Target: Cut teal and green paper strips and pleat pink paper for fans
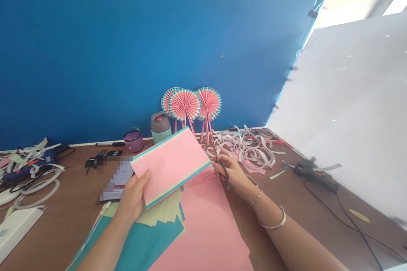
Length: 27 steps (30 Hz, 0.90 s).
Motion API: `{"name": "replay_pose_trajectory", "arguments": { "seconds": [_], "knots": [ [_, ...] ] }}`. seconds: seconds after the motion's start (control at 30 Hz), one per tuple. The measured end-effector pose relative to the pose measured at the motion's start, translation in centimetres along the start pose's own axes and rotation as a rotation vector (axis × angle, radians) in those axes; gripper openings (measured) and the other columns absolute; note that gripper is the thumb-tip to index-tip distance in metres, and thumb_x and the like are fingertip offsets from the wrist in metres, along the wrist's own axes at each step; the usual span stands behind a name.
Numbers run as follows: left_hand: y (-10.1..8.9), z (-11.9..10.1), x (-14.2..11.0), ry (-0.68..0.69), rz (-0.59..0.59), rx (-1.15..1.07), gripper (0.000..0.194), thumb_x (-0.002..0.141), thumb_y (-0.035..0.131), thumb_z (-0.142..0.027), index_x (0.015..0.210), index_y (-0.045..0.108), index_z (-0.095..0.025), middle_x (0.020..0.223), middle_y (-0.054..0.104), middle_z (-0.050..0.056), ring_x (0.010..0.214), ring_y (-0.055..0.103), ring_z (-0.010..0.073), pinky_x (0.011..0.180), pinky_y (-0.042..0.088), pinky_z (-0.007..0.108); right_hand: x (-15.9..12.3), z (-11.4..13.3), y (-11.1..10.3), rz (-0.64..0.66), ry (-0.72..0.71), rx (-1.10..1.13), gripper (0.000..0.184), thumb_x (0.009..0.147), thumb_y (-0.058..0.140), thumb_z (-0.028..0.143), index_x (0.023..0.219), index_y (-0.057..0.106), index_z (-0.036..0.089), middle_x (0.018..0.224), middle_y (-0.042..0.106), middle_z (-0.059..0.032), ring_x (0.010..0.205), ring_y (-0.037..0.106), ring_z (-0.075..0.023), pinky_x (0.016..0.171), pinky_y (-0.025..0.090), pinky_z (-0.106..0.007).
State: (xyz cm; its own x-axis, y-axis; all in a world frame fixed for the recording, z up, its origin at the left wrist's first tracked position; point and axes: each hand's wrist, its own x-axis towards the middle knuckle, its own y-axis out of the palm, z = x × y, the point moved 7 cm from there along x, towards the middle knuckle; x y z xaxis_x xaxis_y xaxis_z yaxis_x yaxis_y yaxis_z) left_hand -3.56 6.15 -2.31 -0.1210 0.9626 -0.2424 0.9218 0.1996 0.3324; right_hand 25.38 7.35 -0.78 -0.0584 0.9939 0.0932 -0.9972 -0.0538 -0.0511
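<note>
My left hand grips the near-left corner of a pink paper sheet with yellow and blue strips along two long edges, thumb on top. It is held tilted above the table. In my right hand is a pair of scissors, blades pointing up and away, close to the sheet's right corner. Whether the blades touch the paper I cannot tell. Beneath both hands lie pink paper sheets, teal paper and pale green paper.
Folded round paper fans lean against the blue partition. Nearby stand a grey-teal flask and purple pot. Curled white paper strips lie at right, with a glue gun and its cord. A phone and power strip are left.
</note>
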Motion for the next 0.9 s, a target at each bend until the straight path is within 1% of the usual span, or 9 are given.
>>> {"name": "replay_pose_trajectory", "arguments": {
  "seconds": [0.1, 0.2, 0.27, 0.4, 0.63, 0.9],
  "knots": [
    [-1.0, -0.6, 0.6, 0.065, -0.08, -0.027, 0.036, 0.07, 0.069, -0.026, 0.102, 0.063, -0.011, 0.096, 0.071, 0.011, 0.096, 0.064, 0.026, 0.089, 0.05, 0.039, -0.5, 0.4, 0.7, 0.099, 0.027, -0.016, 0.027, 0.071, 0.066, 0.038, 0.084, 0.056, 0.017, 0.055, 0.047, 0.0057, 0.045, 0.037, -0.0061, 0.043, 0.028, -0.02],
    [-1.6, -0.8, 0.9, 0.093, -0.107, -0.044, 0.028, 0.075, 0.065, -0.023, 0.102, 0.063, -0.014, 0.099, 0.07, 0.009, 0.097, 0.064, 0.0236, 0.092, 0.048, 0.038, -0.9, 0.8, 1.7, 0.196, 0.045, -0.045, 0.025, 0.071, 0.065, 0.037, 0.084, 0.056, 0.017, 0.055, 0.045, 0.006, 0.048, 0.037, -0.0064, 0.045, 0.029, -0.02],
    [-1.8, -0.8, 1.1, 0.096, -0.115, -0.039, 0.026, 0.077, 0.063, -0.021, 0.102, 0.064, -0.014, 0.1, 0.07, 0.008, 0.098, 0.064, 0.0229, 0.094, 0.047, 0.038, -1.1, 1.0, 2.1, 0.229, 0.05, -0.077, 0.024, 0.07, 0.066, 0.036, 0.082, 0.057, 0.017, 0.059, 0.047, 0.0044, 0.051, 0.038, -0.0068, 0.047, 0.03, -0.02],
    [-1.8, -0.6, 1.1, 0.104, -0.1, -0.024, 0.026, 0.078, 0.062, -0.022, 0.103, 0.064, -0.014, 0.1, 0.07, 0.008, 0.098, 0.064, 0.0221, 0.095, 0.046, 0.037, -1.0, 0.9, 2.2, 0.23, 0.037, -0.133, 0.026, 0.068, 0.067, 0.039, 0.078, 0.059, 0.016, 0.067, 0.052, 0.0013, 0.055, 0.04, -0.0084, 0.05, 0.032, -0.022],
    [-1.8, -0.4, 1.2, 0.077, -0.106, -0.018, 0.029, 0.077, 0.064, -0.022, 0.104, 0.063, -0.013, 0.096, 0.071, 0.009, 0.094, 0.065, 0.0231, 0.093, 0.048, 0.038, -0.7, -0.4, 1.9, 0.248, 0.055, -0.154, 0.026, 0.069, 0.065, 0.038, 0.082, 0.058, 0.016, 0.061, 0.046, 0.0032, 0.051, 0.035, -0.0073, 0.046, 0.027, -0.02],
    [-1.7, -0.5, 1.0, 0.08, -0.11, -0.007, 0.031, 0.075, 0.065, -0.024, 0.104, 0.063, -0.013, 0.096, 0.071, 0.01, 0.094, 0.065, 0.0242, 0.092, 0.048, 0.04, -0.7, -0.2, 1.9, 0.249, 0.033, -0.139, 0.025, 0.069, 0.066, 0.038, 0.079, 0.058, 0.017, 0.061, 0.048, 0.0029, 0.051, 0.036, -0.0077, 0.045, 0.028, -0.02]
  ]
}}
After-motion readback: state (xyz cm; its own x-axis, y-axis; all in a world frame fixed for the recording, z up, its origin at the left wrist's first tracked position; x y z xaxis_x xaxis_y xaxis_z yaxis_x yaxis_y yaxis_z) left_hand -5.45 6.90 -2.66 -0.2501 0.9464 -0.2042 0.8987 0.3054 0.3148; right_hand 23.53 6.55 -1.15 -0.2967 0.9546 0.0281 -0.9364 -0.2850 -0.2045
